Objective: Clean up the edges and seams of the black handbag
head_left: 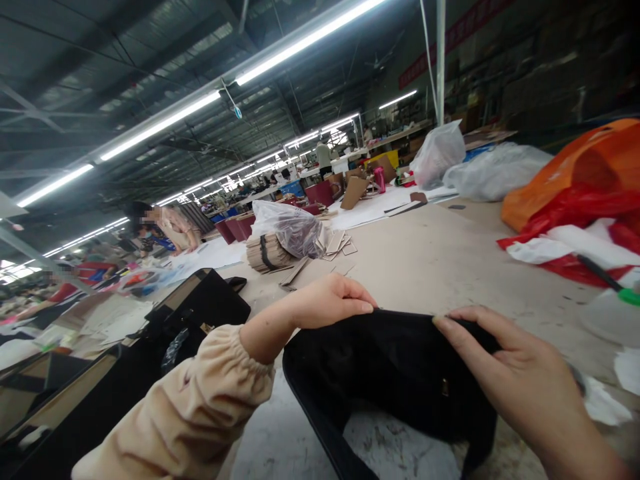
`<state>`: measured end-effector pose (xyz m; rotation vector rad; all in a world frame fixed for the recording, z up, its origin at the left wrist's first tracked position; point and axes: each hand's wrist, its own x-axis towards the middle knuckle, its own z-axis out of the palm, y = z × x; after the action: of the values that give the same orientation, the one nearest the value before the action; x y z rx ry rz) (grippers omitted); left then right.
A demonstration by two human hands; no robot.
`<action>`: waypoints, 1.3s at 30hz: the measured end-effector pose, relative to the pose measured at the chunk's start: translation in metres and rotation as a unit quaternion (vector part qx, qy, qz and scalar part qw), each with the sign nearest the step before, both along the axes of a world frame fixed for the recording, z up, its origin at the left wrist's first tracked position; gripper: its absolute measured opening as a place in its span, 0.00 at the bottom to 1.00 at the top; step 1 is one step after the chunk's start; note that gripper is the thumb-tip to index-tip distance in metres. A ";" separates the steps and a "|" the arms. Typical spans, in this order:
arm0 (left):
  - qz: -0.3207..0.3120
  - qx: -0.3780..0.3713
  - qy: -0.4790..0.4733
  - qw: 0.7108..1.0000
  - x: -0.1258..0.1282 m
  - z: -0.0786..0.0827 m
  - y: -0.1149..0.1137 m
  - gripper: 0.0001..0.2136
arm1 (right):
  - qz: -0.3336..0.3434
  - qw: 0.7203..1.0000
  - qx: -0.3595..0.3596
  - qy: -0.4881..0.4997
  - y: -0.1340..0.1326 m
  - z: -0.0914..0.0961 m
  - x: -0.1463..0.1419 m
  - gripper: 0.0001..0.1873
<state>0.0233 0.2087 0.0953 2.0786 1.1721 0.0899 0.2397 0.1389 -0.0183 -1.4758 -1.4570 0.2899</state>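
A black fabric bag piece (395, 360), bent into an open loop with a small zipper pull on its inner side, is held up over the near part of the table. My left hand (333, 300) pinches its top edge near the middle, thumb and fingers pressed together. Further right along the same edge, my right hand (520, 373) grips it between thumb and fingers. Through the loop a pale, stained work surface (400, 447) shows. Left of my sleeve stand black bags (205, 313) with tan linings.
Bundled cardboard strips (267, 255) lie beside a clear plastic bag (290, 227) beyond my left hand. Orange and red plastic bags (575, 180) are heaped at right, near a green-necked bottle (613, 313). A co-worker (175, 227) leans over the table at far left.
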 end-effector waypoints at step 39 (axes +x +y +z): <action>-0.276 0.335 0.152 0.888 -0.002 -0.002 0.004 0.27 | -0.037 0.993 0.105 -0.047 0.011 -0.006 -0.006 0.21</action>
<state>0.0217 0.2127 0.0937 3.0656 0.7112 -0.1268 0.2341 0.1504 -0.0244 -1.3844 -1.4554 0.0204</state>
